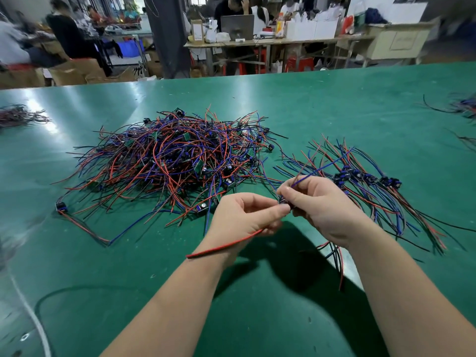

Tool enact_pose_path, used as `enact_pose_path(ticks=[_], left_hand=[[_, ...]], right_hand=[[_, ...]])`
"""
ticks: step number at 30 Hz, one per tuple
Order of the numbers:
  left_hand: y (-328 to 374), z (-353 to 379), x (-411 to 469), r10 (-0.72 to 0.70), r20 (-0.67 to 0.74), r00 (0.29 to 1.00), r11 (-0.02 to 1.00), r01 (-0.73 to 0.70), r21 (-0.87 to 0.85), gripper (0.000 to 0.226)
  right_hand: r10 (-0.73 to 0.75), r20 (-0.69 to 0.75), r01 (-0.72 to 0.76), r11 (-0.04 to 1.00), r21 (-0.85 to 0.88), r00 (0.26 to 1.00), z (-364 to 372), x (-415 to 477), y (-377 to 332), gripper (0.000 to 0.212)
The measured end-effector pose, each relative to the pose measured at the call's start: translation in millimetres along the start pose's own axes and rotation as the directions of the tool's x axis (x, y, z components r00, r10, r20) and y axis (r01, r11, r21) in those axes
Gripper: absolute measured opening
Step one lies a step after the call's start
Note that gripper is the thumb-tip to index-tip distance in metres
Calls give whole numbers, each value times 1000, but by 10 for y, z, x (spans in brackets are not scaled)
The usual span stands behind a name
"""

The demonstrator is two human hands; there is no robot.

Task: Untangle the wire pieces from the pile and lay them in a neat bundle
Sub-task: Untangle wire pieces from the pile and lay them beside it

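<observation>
The pile (170,161) is lying in the middle of the table (334,104), and the bundle (365,181) is lying just beside it on the right. The left hand (242,217) and the right hand (322,210) are meeting in front of these two, nearer to the bundle, and are holding one wire piece (283,200) between them. A heap (20,115) is sitting at the far left of the table, a second heap (463,105) at the far right, and benches (257,42) are standing behind the table.

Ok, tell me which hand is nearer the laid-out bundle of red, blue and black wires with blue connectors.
Right. The right hand is at the bundle's left edge; the left hand is further left, both pinching one wire piece.
</observation>
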State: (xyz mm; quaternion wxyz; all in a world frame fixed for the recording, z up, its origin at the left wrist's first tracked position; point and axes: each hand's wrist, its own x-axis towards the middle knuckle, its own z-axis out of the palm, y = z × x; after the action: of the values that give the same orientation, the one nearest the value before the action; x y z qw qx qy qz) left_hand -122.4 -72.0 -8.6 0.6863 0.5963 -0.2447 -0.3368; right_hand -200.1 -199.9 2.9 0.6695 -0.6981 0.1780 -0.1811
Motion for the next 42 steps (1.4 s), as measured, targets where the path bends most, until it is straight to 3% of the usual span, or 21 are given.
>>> enact_pose_path(ticks=[4, 11, 15, 20, 25, 34, 36, 39, 42], left_hand=[[-122, 59, 7, 3, -42, 999, 995, 1, 98, 14], [-95, 95, 3, -36, 30, 999, 999, 36, 0, 16], [-87, 120, -39, -98, 82, 992, 995, 97, 15, 15], [-138, 171, -118, -241, 244, 939, 953, 182, 240, 16], [-93, 129, -133, -309, 311, 899, 937, 231, 262, 14], [-90, 65, -111, -312, 366, 877, 940, 227, 256, 15], [-109, 69, -86, -264, 285, 922, 959, 219, 178, 16], [-128, 67, 1, -172, 54, 984, 985, 173, -4, 8], [-120, 2, 73, -108, -96, 990, 991, 100, -87, 9]], right_hand=[[4, -35, -3, 999, 39, 999, 40, 3, 36, 17], [170, -100, -138, 954, 265, 980, 24, 41, 30, 13], [181, -167, -109, 923, 369, 969, -41, 73, -3, 10], [228, -327, -43, 872, 488, 917, -297, 123, -7, 14], [230, -396, 20, 845, 535, 889, -379, 146, 24, 10], [106, -525, 98, 933, 346, 844, -398, 144, 30, 23], [46, -508, 97, 963, 251, 860, -396, 151, 32, 22], [51, -451, -21, 997, 70, 891, -363, 143, 26, 25], [6, -172, -28, 991, -129, 985, -209, 80, 44, 11]])
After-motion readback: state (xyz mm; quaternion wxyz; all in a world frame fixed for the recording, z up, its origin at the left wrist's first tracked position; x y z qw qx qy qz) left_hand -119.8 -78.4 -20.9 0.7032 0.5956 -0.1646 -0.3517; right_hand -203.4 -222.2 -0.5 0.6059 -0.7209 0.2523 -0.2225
